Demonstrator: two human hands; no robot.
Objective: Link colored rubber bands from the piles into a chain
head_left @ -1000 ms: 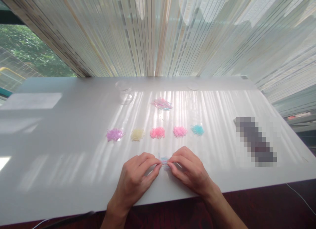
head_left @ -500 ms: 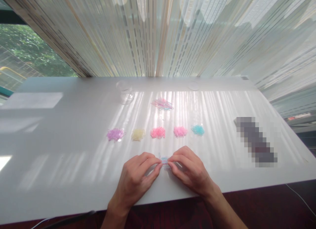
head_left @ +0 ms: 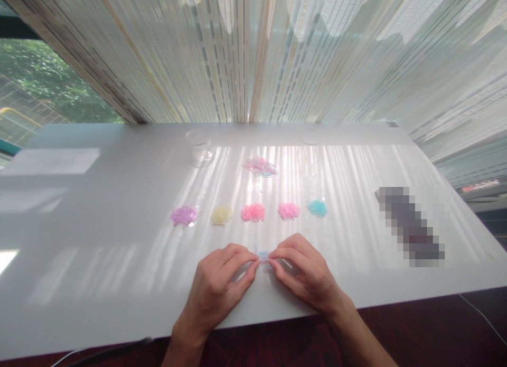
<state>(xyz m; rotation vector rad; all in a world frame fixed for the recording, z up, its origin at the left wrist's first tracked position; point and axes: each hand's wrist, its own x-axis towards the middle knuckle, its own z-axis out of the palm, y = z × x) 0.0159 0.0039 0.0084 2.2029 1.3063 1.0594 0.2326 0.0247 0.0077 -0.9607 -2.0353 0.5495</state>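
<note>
Near the front edge of the table, my left hand (head_left: 227,277) and my right hand (head_left: 303,269) face each other, thumb and fingertips of both pinched. A thin pink piece (head_left: 263,262) spans the small gap between the fingertips; its kind is too small to make out. Pale blue and lilac thin pieces (head_left: 264,255) lie around the fingertips, partly hidden by them. Beyond the hands, small thin loops form a row of colour piles: purple (head_left: 185,216), yellow (head_left: 221,216), coral pink (head_left: 253,213), light pink (head_left: 289,210) and turquoise (head_left: 317,208).
Farther back lies a mixed pile of longer thin pieces (head_left: 260,167), mostly pink with some blue. A clear jar (head_left: 201,150) lies at the back left, and a clear round lid (head_left: 310,138) at the back right. A pixelated dark object (head_left: 412,227) is on the right.
My hands have barely moved. A pink line now shows more plainly between the fingertips; the piles and jar stay where they were.
</note>
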